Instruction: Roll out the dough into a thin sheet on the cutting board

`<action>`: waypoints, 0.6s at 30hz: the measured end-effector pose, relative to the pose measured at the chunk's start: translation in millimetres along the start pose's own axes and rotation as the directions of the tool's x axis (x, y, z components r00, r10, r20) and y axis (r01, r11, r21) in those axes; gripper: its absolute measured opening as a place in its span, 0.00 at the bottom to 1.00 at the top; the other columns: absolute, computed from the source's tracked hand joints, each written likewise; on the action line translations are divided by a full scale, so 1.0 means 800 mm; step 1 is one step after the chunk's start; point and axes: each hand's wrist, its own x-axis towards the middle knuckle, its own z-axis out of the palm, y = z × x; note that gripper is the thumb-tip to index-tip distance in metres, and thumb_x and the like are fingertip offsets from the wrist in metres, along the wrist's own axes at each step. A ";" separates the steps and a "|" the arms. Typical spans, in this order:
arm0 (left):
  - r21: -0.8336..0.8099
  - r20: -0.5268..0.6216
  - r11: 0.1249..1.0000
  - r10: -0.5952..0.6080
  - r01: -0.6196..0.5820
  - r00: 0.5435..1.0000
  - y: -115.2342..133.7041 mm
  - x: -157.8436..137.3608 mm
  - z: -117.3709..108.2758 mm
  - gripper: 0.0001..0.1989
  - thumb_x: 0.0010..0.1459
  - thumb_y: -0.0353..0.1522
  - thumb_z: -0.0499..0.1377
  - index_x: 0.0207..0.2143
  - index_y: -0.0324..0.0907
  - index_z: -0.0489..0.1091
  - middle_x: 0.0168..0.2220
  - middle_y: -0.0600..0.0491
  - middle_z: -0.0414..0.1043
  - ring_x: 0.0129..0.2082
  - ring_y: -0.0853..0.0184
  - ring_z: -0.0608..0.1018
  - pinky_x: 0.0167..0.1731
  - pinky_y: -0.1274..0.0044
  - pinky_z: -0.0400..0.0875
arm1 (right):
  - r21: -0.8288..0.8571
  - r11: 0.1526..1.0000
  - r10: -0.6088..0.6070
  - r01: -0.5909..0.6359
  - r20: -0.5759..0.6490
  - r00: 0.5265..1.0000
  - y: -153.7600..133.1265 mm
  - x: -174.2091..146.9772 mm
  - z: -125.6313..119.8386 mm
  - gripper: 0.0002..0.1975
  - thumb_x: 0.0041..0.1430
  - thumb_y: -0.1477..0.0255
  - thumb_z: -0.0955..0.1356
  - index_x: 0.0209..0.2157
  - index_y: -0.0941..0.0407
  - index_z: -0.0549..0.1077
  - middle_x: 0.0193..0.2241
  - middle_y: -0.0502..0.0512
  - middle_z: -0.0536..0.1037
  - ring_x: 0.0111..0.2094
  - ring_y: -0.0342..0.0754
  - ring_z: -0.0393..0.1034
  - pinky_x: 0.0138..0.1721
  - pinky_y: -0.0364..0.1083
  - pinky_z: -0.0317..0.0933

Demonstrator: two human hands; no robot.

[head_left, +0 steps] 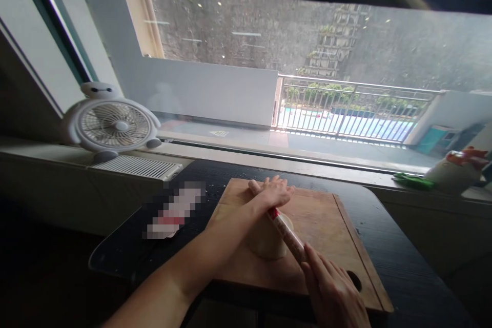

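Note:
A rolling pin (289,238) with a red band and what looks like a clear printed wrap lies slantwise across a flat round of pale dough (265,241). My left hand (277,192) rests over its far part, the palm pressing down and the fingers reaching past it to the right. At the near end, my right hand (332,282) is laid on the pin, thumb and fingers along its sides. Under the dough is a wooden cutting board (319,210). My left forearm crosses above the board and covers part of the dough's left side.
The board stands on a dark table (392,246). A blurred packet (177,212) lies left of it. On the window ledge are a white fan (121,125) at left, and a green item (413,180) beside a pale rounded object (455,171) at right.

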 end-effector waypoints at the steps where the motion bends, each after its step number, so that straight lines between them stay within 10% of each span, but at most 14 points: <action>1: -0.003 -0.012 1.000 0.002 -0.002 1.000 -0.004 -0.004 0.000 0.17 0.61 0.39 0.49 0.41 0.37 0.69 0.44 0.49 0.70 0.48 0.63 0.70 0.50 0.63 0.61 | -0.003 1.000 -0.019 0.019 -0.015 1.000 -0.002 -0.001 0.001 0.17 0.64 0.68 0.55 0.49 0.55 0.67 0.37 0.55 0.77 0.34 0.48 0.73 0.32 0.44 0.66; 12: 0.066 -0.128 0.998 0.008 0.000 0.992 -0.081 -0.187 -0.032 0.23 0.63 0.37 0.41 0.58 0.45 0.56 0.61 0.52 0.54 0.62 0.64 0.53 0.60 0.63 0.45 | 0.060 0.978 -0.196 0.201 -0.070 0.978 -0.036 -0.010 0.020 0.20 0.60 0.74 0.60 0.55 0.57 0.61 0.44 0.55 0.75 0.38 0.47 0.72 0.36 0.43 0.65; 18: 0.066 -0.091 0.997 -0.027 0.033 0.995 -0.068 -0.133 -0.022 0.21 0.63 0.37 0.41 0.53 0.43 0.64 0.58 0.50 0.60 0.60 0.61 0.56 0.59 0.63 0.47 | 0.092 0.993 -0.082 0.076 0.074 0.994 -0.017 0.008 0.003 0.15 0.62 0.72 0.57 0.49 0.54 0.65 0.40 0.53 0.76 0.37 0.47 0.71 0.37 0.45 0.62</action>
